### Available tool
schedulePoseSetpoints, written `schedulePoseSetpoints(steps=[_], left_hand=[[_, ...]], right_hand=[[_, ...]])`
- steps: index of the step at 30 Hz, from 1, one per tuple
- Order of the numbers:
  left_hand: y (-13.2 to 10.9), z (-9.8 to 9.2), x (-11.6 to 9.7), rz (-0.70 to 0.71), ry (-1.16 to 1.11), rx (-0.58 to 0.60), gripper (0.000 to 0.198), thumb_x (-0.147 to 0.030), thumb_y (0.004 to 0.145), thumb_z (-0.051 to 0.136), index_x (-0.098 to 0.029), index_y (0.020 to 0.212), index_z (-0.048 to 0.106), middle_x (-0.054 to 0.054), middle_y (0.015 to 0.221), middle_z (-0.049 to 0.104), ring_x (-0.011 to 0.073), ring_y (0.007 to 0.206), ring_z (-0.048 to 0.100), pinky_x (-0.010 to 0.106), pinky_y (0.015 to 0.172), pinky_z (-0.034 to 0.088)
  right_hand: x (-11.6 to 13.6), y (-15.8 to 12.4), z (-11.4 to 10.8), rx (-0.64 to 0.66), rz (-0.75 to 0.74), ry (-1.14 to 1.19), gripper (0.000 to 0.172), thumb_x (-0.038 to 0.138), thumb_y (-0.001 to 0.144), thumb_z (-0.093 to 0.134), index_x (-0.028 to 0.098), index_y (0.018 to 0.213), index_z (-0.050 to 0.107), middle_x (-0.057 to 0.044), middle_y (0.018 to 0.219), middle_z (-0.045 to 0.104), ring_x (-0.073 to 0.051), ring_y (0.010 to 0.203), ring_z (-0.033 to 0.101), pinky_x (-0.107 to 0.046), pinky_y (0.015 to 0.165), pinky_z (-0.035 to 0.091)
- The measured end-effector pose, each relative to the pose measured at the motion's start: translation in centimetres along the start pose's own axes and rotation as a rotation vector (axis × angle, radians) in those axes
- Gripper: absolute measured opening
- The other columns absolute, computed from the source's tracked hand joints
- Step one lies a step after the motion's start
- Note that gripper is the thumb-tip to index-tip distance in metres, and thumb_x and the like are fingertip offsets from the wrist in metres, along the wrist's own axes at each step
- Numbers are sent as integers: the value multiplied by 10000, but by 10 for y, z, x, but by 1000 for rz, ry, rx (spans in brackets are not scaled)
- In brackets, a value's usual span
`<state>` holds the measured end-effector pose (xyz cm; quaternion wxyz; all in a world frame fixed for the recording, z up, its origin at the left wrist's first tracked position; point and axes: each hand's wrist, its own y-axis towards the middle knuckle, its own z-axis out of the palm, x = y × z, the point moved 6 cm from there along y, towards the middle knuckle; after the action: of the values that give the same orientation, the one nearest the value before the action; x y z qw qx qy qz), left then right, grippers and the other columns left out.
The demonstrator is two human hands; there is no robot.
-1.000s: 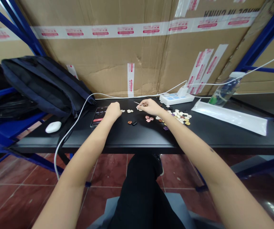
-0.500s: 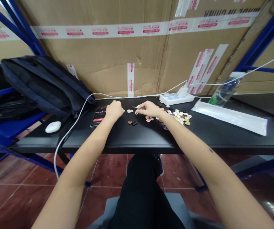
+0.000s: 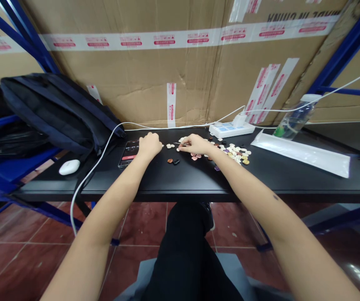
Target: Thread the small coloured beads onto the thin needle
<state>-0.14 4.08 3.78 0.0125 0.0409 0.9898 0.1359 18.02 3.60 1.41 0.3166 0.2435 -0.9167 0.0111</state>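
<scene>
My left hand [image 3: 150, 144] rests on the black table as a loose fist beside the phone [image 3: 129, 154]. What its fingers hold, if anything, is hidden; a small pale piece peeks out at its right edge. My right hand [image 3: 194, 144] is closed in a pinch on a thin, pointed metal tool that looks like tweezers [image 3: 176, 143], its tip pointing left. Just left of that tip lie small cream oval pieces [image 3: 170, 146]. Nearer the front edge are a brown piece [image 3: 170, 161] and a black piece [image 3: 176, 162]. Pink pieces [image 3: 195, 157] lie under my right hand.
A mixed pile of small pieces [image 3: 236, 154] spreads right of my right wrist. Behind it sits a white power strip [image 3: 232, 129]. A white plastic packet [image 3: 302, 154] and a bottle [image 3: 295, 117] stand right. Left are a backpack [image 3: 57, 108], a white case [image 3: 69, 167] and a cable [image 3: 105, 150].
My right hand has lowered slightly, and the tweezers' tip has dropped a little toward the table. My left hand has stayed in place.
</scene>
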Motion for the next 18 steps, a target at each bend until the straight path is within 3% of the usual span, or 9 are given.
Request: schedulePoseSetpoints(steps=[3,11,15,18], left_hand=[[1,0,0,4,-4,2,314,-157,926,475,-124,1074,750,189,1241,685,333,1141,670,508,1042,489],[2,1,2,-4,-21,17,319,-117,910,472,-130,1066,750,197,1264,683,336,1161,662,510,1052,482],[2,1,4,-23,-26,37,306,-140,912,519,-121,1125,739,206,1266,692,328,1181,663,463,1045,501],[3,3,5,-41,-43,67,331,-114,898,550,-88,1176,727,227,1229,716,319,1171,683,399,1008,532]], right_hand=[[2,-1,-2,-29,-25,-28,183,292,911,676,136,928,768,25,585,581,-94,477,523,-242,528,401],[-5,0,4,35,23,50,221,344,918,653,148,962,745,26,584,581,-118,407,534,-248,439,367],[-1,1,4,45,-30,2,290,291,901,659,183,1142,779,46,621,587,-84,433,497,-243,502,367],[1,0,1,4,-31,-61,295,290,899,651,178,1134,789,35,638,610,-87,492,514,-243,559,380]])
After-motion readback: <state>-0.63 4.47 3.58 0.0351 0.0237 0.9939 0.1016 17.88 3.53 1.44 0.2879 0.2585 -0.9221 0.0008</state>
